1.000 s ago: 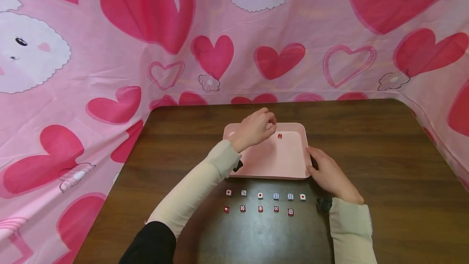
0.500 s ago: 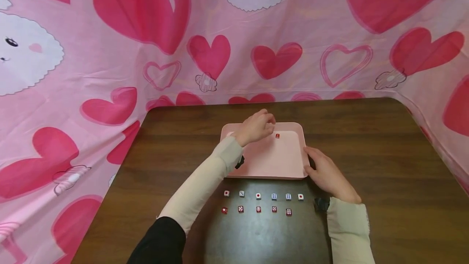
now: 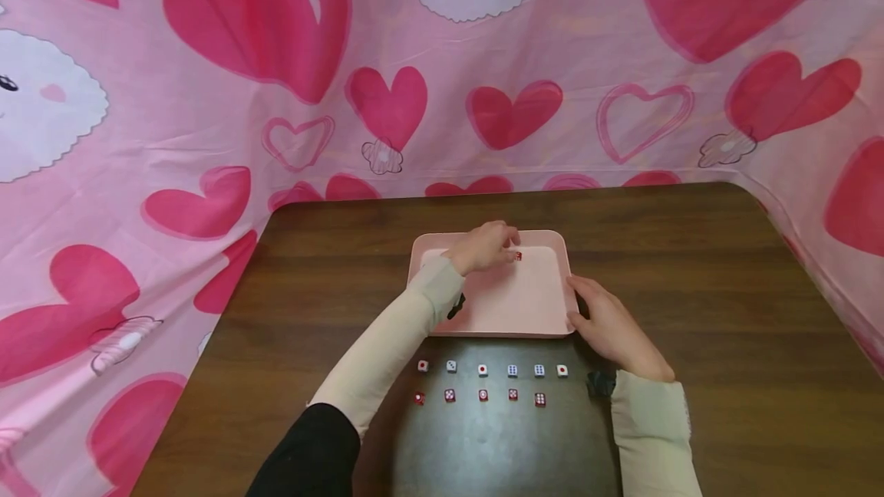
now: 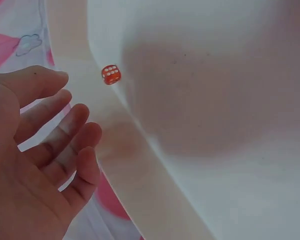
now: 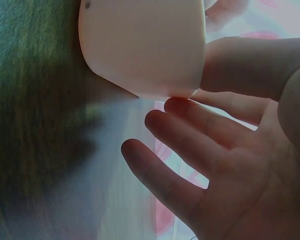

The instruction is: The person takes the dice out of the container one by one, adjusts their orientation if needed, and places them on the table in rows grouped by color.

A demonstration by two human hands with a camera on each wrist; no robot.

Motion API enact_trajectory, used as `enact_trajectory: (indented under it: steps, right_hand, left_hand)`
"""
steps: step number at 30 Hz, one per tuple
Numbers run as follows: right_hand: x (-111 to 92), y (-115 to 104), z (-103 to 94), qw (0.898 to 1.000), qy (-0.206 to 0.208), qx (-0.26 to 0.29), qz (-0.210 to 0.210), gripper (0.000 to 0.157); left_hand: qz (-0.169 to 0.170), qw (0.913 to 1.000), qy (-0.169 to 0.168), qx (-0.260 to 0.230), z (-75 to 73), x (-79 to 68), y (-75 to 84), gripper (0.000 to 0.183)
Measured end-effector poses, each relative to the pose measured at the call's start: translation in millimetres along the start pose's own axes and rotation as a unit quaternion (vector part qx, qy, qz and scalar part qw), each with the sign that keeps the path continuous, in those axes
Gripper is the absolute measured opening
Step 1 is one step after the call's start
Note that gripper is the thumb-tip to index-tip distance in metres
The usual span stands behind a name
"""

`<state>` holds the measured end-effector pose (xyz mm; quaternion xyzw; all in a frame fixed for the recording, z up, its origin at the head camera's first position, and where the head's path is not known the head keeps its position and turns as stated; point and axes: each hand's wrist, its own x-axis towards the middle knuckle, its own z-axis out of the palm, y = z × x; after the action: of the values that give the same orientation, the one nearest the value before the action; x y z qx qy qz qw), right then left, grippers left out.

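Note:
Over the back of a pink tray (image 3: 532,305), my left hand (image 3: 483,248) reaches with loosely bent fingers toward a red die (image 3: 519,256). Its fingertips overlap the die's edge in the head view. From the left wrist, that die (image 4: 111,74) shows several white pips on top and lies by the tray wall, apart from the thumb and fingers (image 4: 80,115). My right hand (image 3: 615,328) rests at the tray's right rim. In the right wrist view its thumb (image 5: 245,65) lies along the tray's side, and its fairly straight fingers (image 5: 185,140) fan out by the lower edge.
In front of the tray, several white dice (image 3: 483,370) form a row, with a row of several red dice (image 3: 483,395) nearer me. All sit on the brown wooden table (image 3: 331,290). A pink heart-patterned cloth (image 3: 304,52) hangs behind and at both sides.
My left hand has lowered toward the red die in the tray. The right hand stays at the rim. The whole head view has shifted slightly, so things appear farther left.

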<state>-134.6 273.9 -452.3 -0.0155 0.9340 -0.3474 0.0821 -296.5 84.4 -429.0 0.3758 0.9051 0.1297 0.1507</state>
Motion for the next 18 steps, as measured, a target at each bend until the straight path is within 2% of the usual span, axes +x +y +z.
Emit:
enact_trajectory:
  steps: [6,14,18]
  right_hand:
    - [0,-1,0.1,1.000,0.000,0.006,0.004,0.060]
    - [-1,0,1.0,1.000,0.004,0.005,0.004,0.060]
    - [0,1,1.8,1.000,0.011,0.003,-0.001,0.059]
  left_hand:
    - [-0.001,0.9999,-0.014,0.001,5.0,3.4,-1.3,0.028]
    - [0.029,0.9986,-0.037,0.025,15.2,8.0,-7.2,0.031]
    - [0.028,0.9981,-0.041,0.036,19.5,9.2,-8.0,0.033]
